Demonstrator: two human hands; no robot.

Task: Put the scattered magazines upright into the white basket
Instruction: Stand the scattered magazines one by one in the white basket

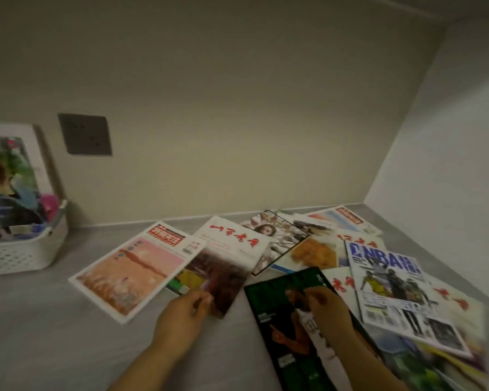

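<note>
Several magazines lie scattered and overlapping on the grey counter. My left hand (182, 313) pinches the near corner of a magazine with red characters on a white cover (229, 258). A pink-and-orange magazine (130, 269) lies partly over it on the left. My right hand (326, 309) rests on a green-and-black magazine (277, 314), fingers curled at its surface; whether it grips is unclear. An NBA magazine (390, 289) lies to the right. The white basket (23, 252) stands at the far left with one magazine (9, 182) upright in it.
A dark wall socket (85, 134) sits on the back wall above the counter. A side wall closes the right end behind the magazine pile. Something pink (49, 203) shows inside the basket behind the upright magazine.
</note>
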